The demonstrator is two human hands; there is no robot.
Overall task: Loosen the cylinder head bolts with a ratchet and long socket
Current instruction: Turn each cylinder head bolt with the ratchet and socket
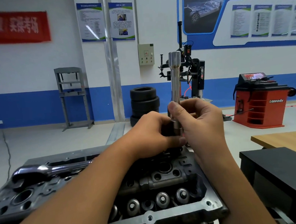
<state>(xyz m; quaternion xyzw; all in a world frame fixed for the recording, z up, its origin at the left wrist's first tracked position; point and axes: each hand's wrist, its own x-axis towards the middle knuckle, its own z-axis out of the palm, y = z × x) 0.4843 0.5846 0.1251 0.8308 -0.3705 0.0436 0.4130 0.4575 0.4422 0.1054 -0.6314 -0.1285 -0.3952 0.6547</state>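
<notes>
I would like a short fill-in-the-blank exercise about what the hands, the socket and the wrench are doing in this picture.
1. The long socket stands upright, pinched by the ____ hand.
2. The left hand grips something dark at the socket's ____ end.
3. The chrome wrench lies on the cylinder head, touched by ____ hand.
4. Behind the socket, black ____ are stacked by the blue wall stripe.

Missing words: right; lower; neither; tyres

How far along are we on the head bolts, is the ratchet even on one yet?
Not yet. Both hands, left hand and right hand, grip the long silver steel socket, held upright above the dark grey cylinder head. A chrome wrench lies on the head. No loosened bolt is visible; all loosening appears left.
</notes>
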